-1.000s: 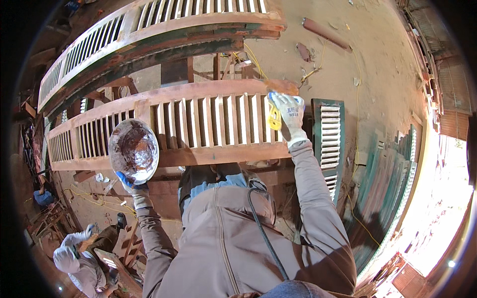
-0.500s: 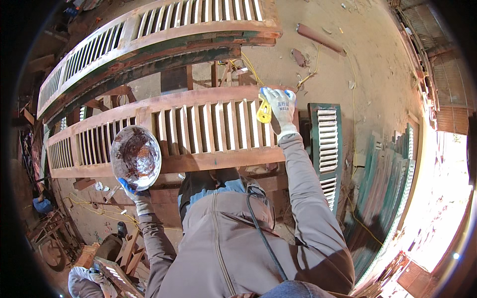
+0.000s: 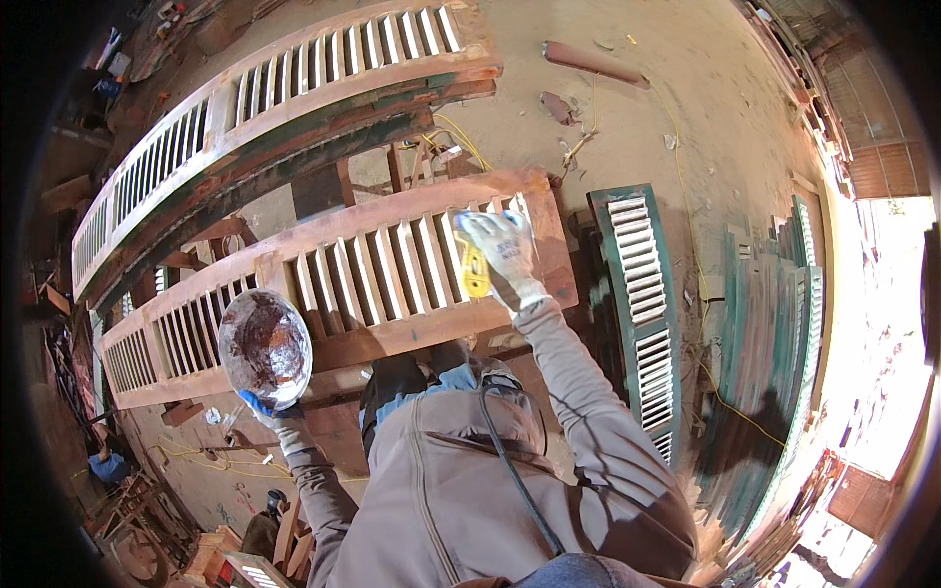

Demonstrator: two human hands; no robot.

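My gloved left hand point(image 3: 279, 421) is closed on the lower rim of a round metal bowl point(image 3: 265, 348). Reddish-brown residue coats the bowl's inside, and it is held tilted over the near edge of a long wooden louvred shutter point(image 3: 417, 333). Toward the shutter's right end, my gloved right hand point(image 3: 507, 257) is over the slats, its fingers wrapped round a yellow putty knife point(image 3: 475, 277). The holed end of its handle points toward me, and its blade is hidden by the hand. Bright light shows between many slats.
Beyond lies another louvred shutter point(image 3: 323, 86), stacked on darker ones. A green-framed shutter point(image 3: 642, 328) is at the right, with more green panels point(image 3: 755, 363) farther right. A yellow cord point(image 3: 730, 410) crosses the ground, and a brown tube point(image 3: 596, 64) lies at the back.
My right hand has moved left and nearer to me across the slats with the putty knife. My left hand still holds the bowl, and the whole view has shifted slightly.
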